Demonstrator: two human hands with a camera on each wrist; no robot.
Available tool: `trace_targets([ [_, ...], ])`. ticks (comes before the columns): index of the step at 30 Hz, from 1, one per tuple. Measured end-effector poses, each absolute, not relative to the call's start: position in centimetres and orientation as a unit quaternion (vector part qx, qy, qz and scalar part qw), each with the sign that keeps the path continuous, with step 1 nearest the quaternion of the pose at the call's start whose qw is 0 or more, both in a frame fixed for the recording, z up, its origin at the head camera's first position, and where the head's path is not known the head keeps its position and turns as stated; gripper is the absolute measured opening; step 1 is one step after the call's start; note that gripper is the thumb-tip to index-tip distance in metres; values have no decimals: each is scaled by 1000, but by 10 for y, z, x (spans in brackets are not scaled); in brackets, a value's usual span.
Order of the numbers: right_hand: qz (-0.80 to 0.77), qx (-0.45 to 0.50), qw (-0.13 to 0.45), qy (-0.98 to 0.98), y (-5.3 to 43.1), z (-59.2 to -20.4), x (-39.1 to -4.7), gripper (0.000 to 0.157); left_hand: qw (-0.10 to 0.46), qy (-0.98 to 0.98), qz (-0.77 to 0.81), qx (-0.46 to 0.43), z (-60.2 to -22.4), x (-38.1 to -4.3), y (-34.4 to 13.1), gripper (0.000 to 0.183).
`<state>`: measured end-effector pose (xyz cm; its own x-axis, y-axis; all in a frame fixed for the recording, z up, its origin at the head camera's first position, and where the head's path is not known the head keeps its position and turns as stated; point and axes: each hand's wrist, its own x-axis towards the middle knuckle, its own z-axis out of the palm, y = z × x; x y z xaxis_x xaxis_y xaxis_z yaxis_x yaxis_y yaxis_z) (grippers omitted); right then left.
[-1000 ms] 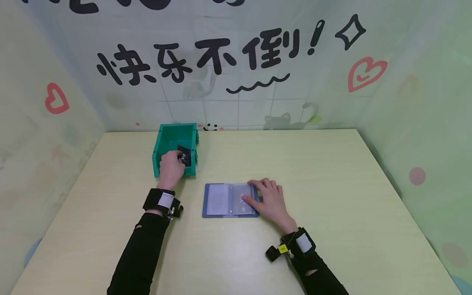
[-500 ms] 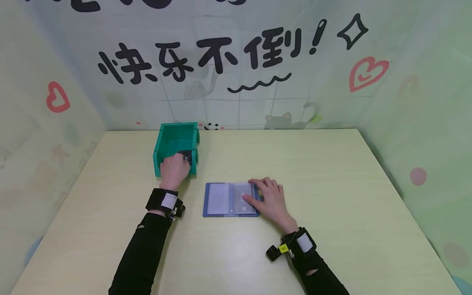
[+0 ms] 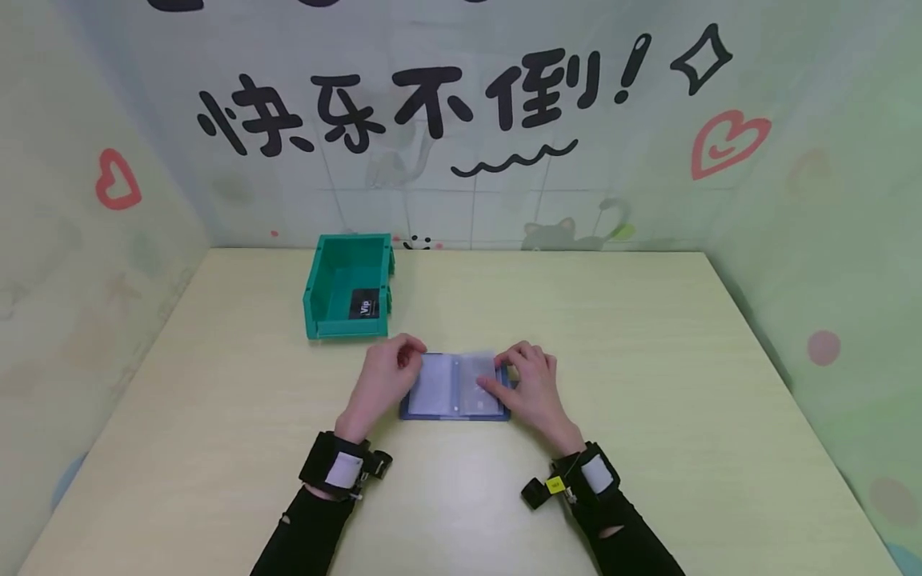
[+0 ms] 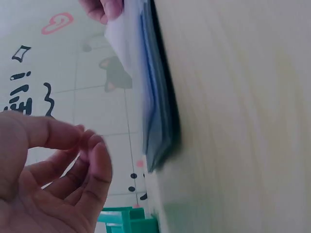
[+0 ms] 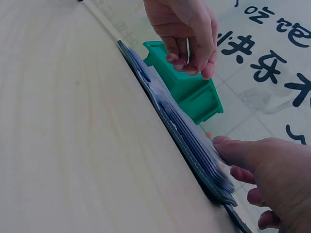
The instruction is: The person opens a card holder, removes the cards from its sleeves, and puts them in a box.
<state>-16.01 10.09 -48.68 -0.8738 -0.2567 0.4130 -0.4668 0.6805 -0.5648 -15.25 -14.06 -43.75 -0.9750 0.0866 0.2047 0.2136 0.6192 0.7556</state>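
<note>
A blue card holder (image 3: 455,404) lies open on the table, its clear sleeve pages (image 5: 184,128) stacked between the covers. My right hand (image 3: 531,392) is at its right side, thumb (image 5: 238,149) on the pages and fingers curled at the edge, pinching them. In the left wrist view, a pale page stands lifted near that hand. My left hand (image 3: 385,380) hovers over the holder's upper left corner. Its fingers (image 4: 99,167) are curled, tips meeting the thumb, and nothing shows between them. A black card (image 3: 364,304) marked "Vip" lies in the green bin (image 3: 334,276).
The green bin stands at the back left of the pale wooden table (image 3: 648,360), behind the card holder. Printed cloth walls (image 3: 461,208) enclose the table at the back and both sides. A camera strap (image 3: 346,464) sits on each wrist.
My left hand has come out of the green bin, moving right and nearer to the card holder. The black card stays in the bin. My right hand keeps its place.
</note>
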Motion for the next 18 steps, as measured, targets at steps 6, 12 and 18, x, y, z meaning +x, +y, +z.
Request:
trace_targets([
  [6,408,226,156,-871,95,-481,-157,16,-2,-890,-443,-104,-444,-145,-129,15],
  [12,457,269,128,-838,92,-482,-155,20,-31,-882,-454,-120,-450,-147,-127,20],
  [18,467,316,117,-818,94,-491,-156,27,-58,-879,-460,-112,-451,-147,-127,31],
])
